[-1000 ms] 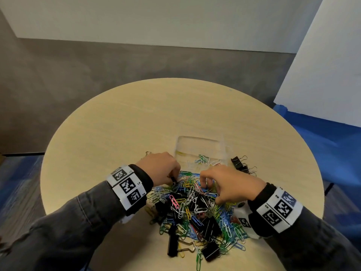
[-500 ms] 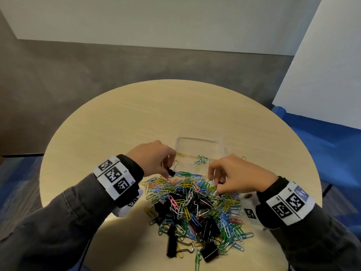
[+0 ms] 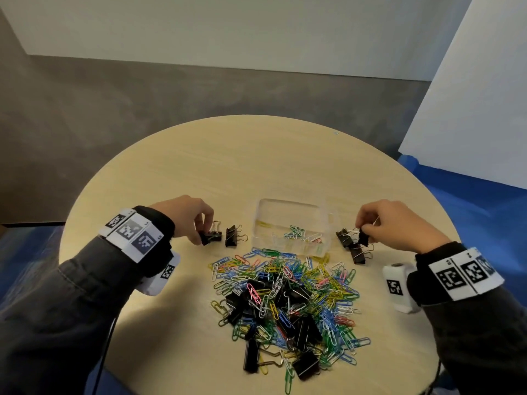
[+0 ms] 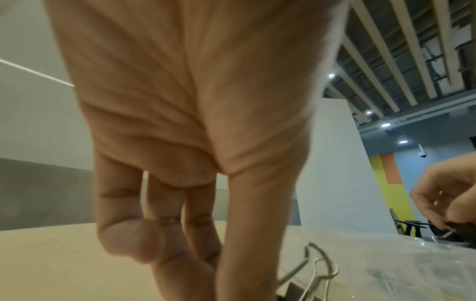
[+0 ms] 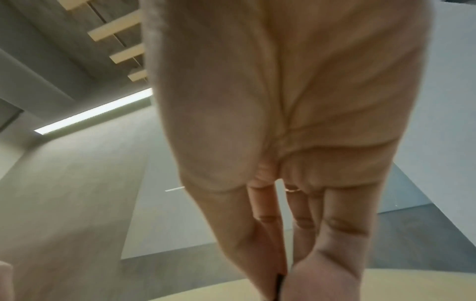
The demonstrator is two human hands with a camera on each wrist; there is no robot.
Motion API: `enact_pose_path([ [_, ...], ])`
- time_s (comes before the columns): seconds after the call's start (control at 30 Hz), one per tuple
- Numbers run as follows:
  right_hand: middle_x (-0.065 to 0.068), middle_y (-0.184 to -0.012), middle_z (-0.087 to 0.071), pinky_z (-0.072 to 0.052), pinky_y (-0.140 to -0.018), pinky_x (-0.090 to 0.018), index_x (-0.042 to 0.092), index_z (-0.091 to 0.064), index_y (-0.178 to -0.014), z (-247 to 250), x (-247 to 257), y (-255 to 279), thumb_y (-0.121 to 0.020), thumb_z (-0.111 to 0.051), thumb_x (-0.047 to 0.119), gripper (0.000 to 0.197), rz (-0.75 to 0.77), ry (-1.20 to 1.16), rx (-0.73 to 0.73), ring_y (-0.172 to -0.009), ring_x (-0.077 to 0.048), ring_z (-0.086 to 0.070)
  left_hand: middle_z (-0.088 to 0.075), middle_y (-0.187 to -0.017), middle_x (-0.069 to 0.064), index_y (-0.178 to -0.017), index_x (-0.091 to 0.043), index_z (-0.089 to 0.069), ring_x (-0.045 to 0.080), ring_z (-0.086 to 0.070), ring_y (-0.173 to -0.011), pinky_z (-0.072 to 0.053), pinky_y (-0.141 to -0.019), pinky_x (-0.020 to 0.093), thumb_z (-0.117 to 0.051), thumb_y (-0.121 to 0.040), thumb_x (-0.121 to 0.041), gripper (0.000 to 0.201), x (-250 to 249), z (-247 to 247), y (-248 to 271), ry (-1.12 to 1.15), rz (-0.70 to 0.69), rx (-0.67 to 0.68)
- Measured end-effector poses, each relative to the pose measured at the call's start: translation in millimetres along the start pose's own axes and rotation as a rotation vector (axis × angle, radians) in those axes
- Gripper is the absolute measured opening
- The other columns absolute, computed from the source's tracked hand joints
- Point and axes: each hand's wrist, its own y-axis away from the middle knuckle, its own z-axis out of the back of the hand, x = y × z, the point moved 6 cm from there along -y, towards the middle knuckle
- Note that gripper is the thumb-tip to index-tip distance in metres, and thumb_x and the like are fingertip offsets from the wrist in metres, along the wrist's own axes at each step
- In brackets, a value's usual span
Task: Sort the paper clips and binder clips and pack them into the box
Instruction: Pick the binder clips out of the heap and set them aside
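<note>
A mixed pile of coloured paper clips and black binder clips lies on the round table, in front of a clear plastic box that holds a few paper clips. My left hand pinches a black binder clip on the table left of the box, beside another binder clip. My right hand pinches a black binder clip over a small group of binder clips right of the box. In the left wrist view the clip's wire handles show below my fingers.
The round wooden table has bare surface behind the box. A white camera unit hangs under my right wrist. White panels and a blue floor lie to the right, a grey wall behind.
Both hands left the pile and moved outward, each carrying a binder clip: the left to the left of the box, the right to the right of it.
</note>
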Motion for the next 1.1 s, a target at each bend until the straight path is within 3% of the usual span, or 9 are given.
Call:
enact_pose_path([
  [0.1, 0.002, -0.073, -0.067, -0.043, -0.058, -0.020, 0.022, -0.063, -0.077, -12.5, -6.5, -3.8, -0.087, -0.059, 0.006, 0.019, -0.041, -0.015, 0.034, -0.066, -0.011, -0.066, -0.064, -0.086, -0.003, -0.078, -0.023, -0.059, 0.009, -0.054, -0.068, -0.038, -0.056, 0.021, -0.078, -0.074, -0.012, 0.022, 1.6, -7.1, -4.2, -0.006, -0.001, 0.024],
  [0.2, -0.004, -0.084, -0.068, -0.049, -0.065, -0.025, 0.020, -0.063, -0.079, -19.1, -7.6, -7.0, -0.087, -0.062, 0.009, 0.013, -0.074, -0.001, 0.009, -0.073, -0.017, -0.067, -0.065, -0.090, -0.003, -0.082, -0.023, -0.059, 0.009, -0.055, -0.071, -0.039, -0.058, 0.022, -0.076, -0.077, -0.014, 0.020, 2.4, -12.0, -8.0, -0.007, 0.006, 0.018],
  [0.3, -0.005, -0.094, -0.066, -0.046, -0.071, -0.028, 0.020, -0.060, -0.083, -14.5, 0.9, -6.3, -0.088, -0.063, 0.019, 0.006, -0.060, 0.160, -0.102, -0.085, -0.021, -0.061, -0.056, -0.097, -0.004, -0.094, -0.024, -0.058, 0.014, -0.054, -0.080, -0.040, -0.067, 0.025, -0.077, -0.078, -0.020, 0.025, -1.5, -9.4, -8.4, -0.046, 0.001, -0.013],
  [0.37, -0.002, -0.089, -0.065, -0.046, -0.069, -0.029, 0.019, -0.060, -0.080, -6.7, 19.6, 1.6, -0.086, -0.066, 0.026, 0.011, 0.006, 0.182, -0.151, -0.081, -0.019, -0.060, -0.050, -0.097, -0.005, -0.099, -0.026, -0.056, 0.015, -0.053, -0.082, -0.039, -0.066, 0.024, -0.077, -0.078, -0.027, 0.030, -14.4, -1.2, -1.9, -0.049, -0.045, -0.070],
  [0.43, 0.002, -0.079, -0.066, -0.046, -0.063, -0.026, 0.019, -0.060, -0.076, -11.3, 45.7, 13.7, -0.083, -0.070, 0.033, 0.018, 0.122, 0.099, -0.028, -0.071, -0.014, -0.061, -0.049, -0.096, -0.008, -0.099, -0.028, -0.056, 0.015, -0.055, -0.085, -0.042, -0.064, 0.024, -0.077, -0.076, -0.034, 0.032, -36.2, 2.5, 9.6, 0.035, -0.129, -0.072],
  [0.57, 0.000, -0.076, -0.072, -0.053, -0.060, -0.023, 0.021, -0.059, -0.082, -61.0, 85.5, 41.6, -0.076, -0.075, 0.048, 0.031, 0.200, -0.027, 0.463, -0.056, -0.005, -0.066, -0.058, -0.100, -0.013, -0.100, -0.032, -0.056, 0.012, -0.061, -0.090, -0.049, -0.078, 0.028, -0.078, -0.073, -0.039, 0.036, -84.9, -23.4, 34.3, 0.117, -0.288, 0.220],
  [0.7, -0.009, -0.083, -0.074, -0.048, -0.052, -0.021, 0.015, -0.057, -0.093, -89.7, 93.9, 46.3, -0.074, -0.080, 0.035, 0.036, 0.220, -0.039, 0.573, -0.054, -0.009, -0.062, -0.058, -0.104, -0.011, -0.109, -0.031, -0.055, 0.004, -0.054, -0.080, -0.041, -0.067, 0.024, -0.080, -0.070, -0.038, 0.047, -103.0, -49.8, 36.2, 0.000, -0.318, 0.342],
  [0.83, -0.007, -0.083, -0.074, -0.055, -0.064, -0.031, 0.017, -0.060, -0.098, -88.2, 90.8, 41.1, -0.077, -0.079, 0.025, 0.029, 0.239, -0.119, 0.558, -0.062, -0.014, -0.067, -0.059, -0.108, -0.006, -0.107, -0.027, -0.055, 0.017, -0.057, -0.092, -0.050, -0.080, 0.035, -0.082, -0.068, -0.030, 0.047, -105.4, -55.7, 33.9, -0.077, -0.339, 0.314],
  [1.1, -0.008, -0.084, -0.075, -0.055, -0.065, -0.023, 0.018, -0.063, -0.113, -40.1, 67.5, 29.5, -0.083, -0.073, 0.012, 0.032, 0.249, -0.363, 0.457, -0.069, -0.020, -0.073, -0.060, -0.114, -0.005, -0.110, -0.028, -0.058, 0.020, -0.058, -0.096, -0.051, -0.083, 0.037, -0.081, -0.070, -0.025, 0.046, -105.5, -57.9, 30.5, -0.109, -0.392, 0.274],
])
